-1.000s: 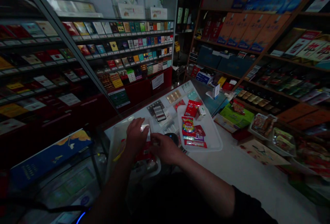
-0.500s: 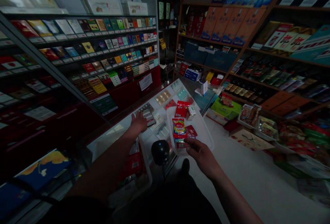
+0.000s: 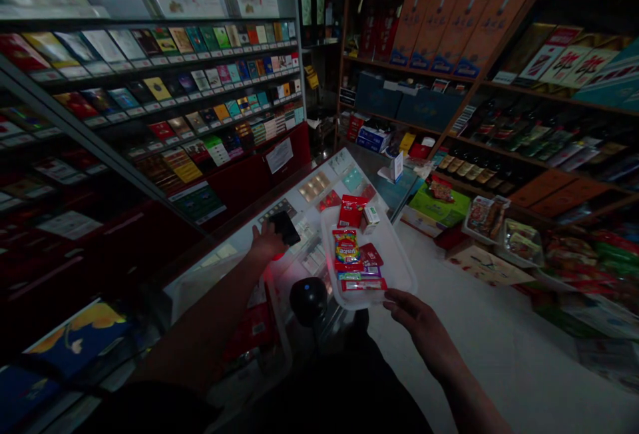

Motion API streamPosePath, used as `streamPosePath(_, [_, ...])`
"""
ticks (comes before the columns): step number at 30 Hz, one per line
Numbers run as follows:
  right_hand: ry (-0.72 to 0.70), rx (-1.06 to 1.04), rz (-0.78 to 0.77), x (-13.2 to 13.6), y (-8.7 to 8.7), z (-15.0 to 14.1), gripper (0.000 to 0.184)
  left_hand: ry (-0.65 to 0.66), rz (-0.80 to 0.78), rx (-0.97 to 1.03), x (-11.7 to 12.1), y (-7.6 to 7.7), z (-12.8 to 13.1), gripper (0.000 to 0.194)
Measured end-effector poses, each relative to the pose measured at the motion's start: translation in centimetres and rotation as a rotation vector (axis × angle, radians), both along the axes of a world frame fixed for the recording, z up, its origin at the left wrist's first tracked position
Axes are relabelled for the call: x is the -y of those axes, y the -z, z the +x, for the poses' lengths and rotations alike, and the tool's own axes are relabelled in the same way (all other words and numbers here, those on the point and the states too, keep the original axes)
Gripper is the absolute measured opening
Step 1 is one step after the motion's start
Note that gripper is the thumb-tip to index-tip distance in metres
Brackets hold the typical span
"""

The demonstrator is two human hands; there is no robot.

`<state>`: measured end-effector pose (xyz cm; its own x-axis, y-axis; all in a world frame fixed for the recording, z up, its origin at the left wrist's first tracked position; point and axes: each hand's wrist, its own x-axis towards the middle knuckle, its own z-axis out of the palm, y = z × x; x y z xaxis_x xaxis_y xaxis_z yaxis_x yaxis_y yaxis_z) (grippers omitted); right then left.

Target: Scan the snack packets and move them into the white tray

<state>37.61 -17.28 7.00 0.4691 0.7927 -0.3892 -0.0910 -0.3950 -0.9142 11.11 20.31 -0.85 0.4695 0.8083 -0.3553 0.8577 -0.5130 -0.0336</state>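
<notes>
My left hand [image 3: 266,243] reaches out over the glass counter [image 3: 319,184] and grips a dark phone [image 3: 283,226], lifted a little off the glass. My right hand [image 3: 416,317] hangs just off the near corner of a white tray [image 3: 394,261], fingers loosely curled and holding nothing. The tray carries several snack packets, among them a red pouch [image 3: 352,211] and a colourful candy bag [image 3: 347,245]. A round black scanner [image 3: 308,297] stands between my arms.
Shelves of cigarette packs [image 3: 190,88] line the wall behind glass at the left. Boxed goods and bottles fill the wooden shelves [image 3: 499,74] at the right. Snack trays [image 3: 504,234] sit low along the right aisle, beside a pale floor [image 3: 499,367].
My left hand went from the near bin to the phone and now holds it raised. My right hand moved off the counter to the tray's near corner, then pulled back slightly.
</notes>
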Motion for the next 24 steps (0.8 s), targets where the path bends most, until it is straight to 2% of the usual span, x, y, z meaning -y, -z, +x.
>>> streamPosePath(5, [-0.039,0.014,0.011,-1.2,-0.2,0.1,0.064,-0.039,0.012,-0.084,0.4,-0.6,0.4,0.063])
streamPosePath(11, [-0.065,-0.032,0.034,-2.4,-0.2,-0.1,0.064,-0.008,0.046,-0.047,0.7,-1.3,0.1,0.053])
streamPosePath(15, [-0.095,-0.023,0.056,-2.9,-0.1,0.0,0.061,0.031,0.108,-0.008,0.8,-2.4,0.0,0.046])
streamPosePath(19, [-0.105,-0.02,0.064,-3.5,-0.3,-0.1,0.057,-0.137,0.155,0.092,-0.2,-3.5,0.4,0.044])
streamPosePath(21, [-0.11,-0.026,0.058,-3.8,-0.5,-0.2,0.056,-0.224,0.098,0.107,-1.4,-3.6,0.8,0.046])
streamPosePath(24, [-0.133,-0.039,0.055,-4.1,-0.5,-0.2,0.055,-0.282,0.017,0.134,-2.9,-3.3,1.8,0.044])
